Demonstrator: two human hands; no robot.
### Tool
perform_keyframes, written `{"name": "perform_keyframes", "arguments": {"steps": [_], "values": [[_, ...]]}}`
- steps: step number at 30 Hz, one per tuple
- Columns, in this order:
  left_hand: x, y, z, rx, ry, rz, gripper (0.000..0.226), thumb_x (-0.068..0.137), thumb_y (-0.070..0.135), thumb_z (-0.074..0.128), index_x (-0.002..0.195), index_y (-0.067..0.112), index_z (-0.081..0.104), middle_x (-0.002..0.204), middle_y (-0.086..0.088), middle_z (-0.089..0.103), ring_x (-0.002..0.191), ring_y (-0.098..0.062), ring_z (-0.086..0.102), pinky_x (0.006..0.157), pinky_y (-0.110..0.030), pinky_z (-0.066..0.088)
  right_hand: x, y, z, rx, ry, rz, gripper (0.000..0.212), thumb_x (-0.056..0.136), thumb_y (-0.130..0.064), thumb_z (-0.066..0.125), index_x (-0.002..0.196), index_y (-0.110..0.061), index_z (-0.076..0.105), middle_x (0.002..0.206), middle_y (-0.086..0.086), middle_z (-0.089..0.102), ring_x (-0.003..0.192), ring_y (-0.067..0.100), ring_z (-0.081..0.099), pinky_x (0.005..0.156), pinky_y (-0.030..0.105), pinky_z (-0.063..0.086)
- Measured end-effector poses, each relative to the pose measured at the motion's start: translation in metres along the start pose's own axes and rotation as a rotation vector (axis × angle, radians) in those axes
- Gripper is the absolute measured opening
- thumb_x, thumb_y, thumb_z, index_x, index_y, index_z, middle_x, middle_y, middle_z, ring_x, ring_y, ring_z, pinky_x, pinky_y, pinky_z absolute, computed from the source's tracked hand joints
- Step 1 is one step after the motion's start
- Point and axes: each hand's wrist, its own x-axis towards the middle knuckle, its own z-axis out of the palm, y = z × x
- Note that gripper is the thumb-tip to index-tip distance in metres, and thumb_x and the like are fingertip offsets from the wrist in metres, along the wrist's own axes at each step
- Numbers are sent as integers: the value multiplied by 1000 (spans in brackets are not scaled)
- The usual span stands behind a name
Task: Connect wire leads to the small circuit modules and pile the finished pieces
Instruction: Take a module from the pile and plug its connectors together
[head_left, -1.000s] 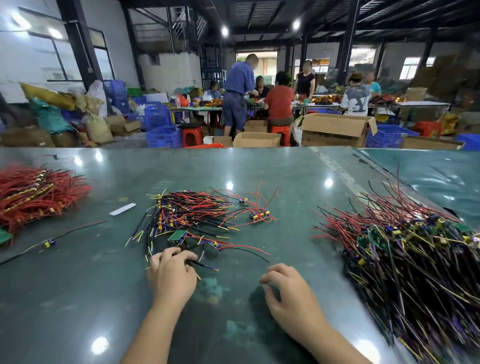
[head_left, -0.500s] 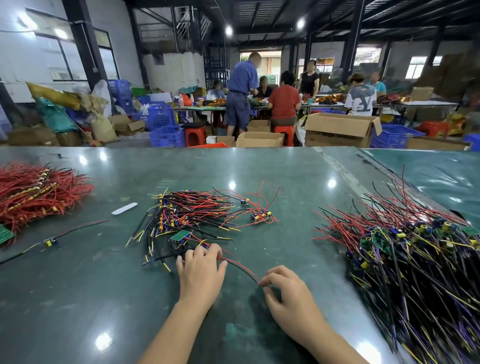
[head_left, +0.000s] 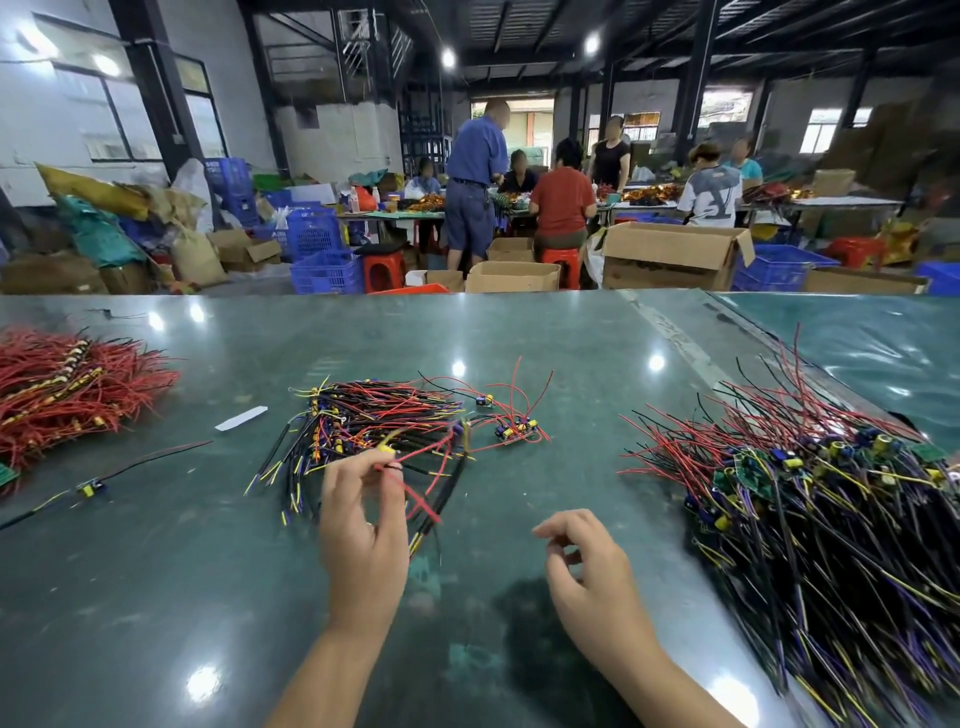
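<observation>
The left hand (head_left: 363, 525) is pinching a red wire lead (head_left: 415, 493) between thumb and fingertips, lifting it off the near edge of the small bundle of loose leads (head_left: 374, 421) lying at 12 o'clock from it. The right hand (head_left: 592, 577) is hovering just above the green table (head_left: 156, 597) at 3 o'clock from the left, fingers loosely curled and gripping nothing; the two hands are sitting apart. A few small circuit modules (head_left: 511, 431) are lying at 1 o'clock from the left hand, beside the bundle. The big pile of wired modules (head_left: 831, 509) is spreading at 3 o'clock, and a heap of red leads (head_left: 67, 389) is lying at 10 o'clock.

Judging from the tangle, the lifted lead is risking dragging neighbouring black and red wires along with it, since several are crossing under it. A pinch this light could also be letting the thin lead slip before the right hand is reaching it
</observation>
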Motion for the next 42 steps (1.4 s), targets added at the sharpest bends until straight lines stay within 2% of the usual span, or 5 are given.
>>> {"name": "perform_keyframes", "arguments": {"steps": [5,11,21,33,42], "values": [[-2,1,3,52,-45,-52,26,91,1,55,99,25,62,93,-7,57,83,-7,57,70,-8,45,1,3,0,-29,-39,-9,37,82,8,54,84,-28,61,92,-19,55,79,7,55,65,9,38],[5,12,-2,-396,112,-282,37,97,1,44,97,32,64,89,8,67,74,-9,63,75,-20,53,1,-11,-4,74,14,-28,35,86,7,56,85,-27,63,88,-17,58,80,8,56,67,12,39],[-12,30,10,-794,-292,-638,16,77,6,56,86,12,68,76,-8,67,62,-13,62,61,-21,55,-11,-30,-3,433,-450,148,38,81,-49,55,102,-20,68,79,-2,71,75,6,63,74,22,48],[-28,30,12,-604,-647,-673,16,71,13,70,87,12,73,83,-11,72,66,-14,63,63,-23,54,-2,-28,-5,973,-126,300,29,66,-29,72,88,-11,75,82,6,69,66,8,56,68,19,48],[-26,29,16,-713,-517,-802,23,82,17,53,96,6,68,85,-16,73,69,-17,69,63,-23,55,-1,-28,-2,971,-7,344,17,67,-20,70,78,-9,75,79,7,71,74,11,66,68,20,53]]}}
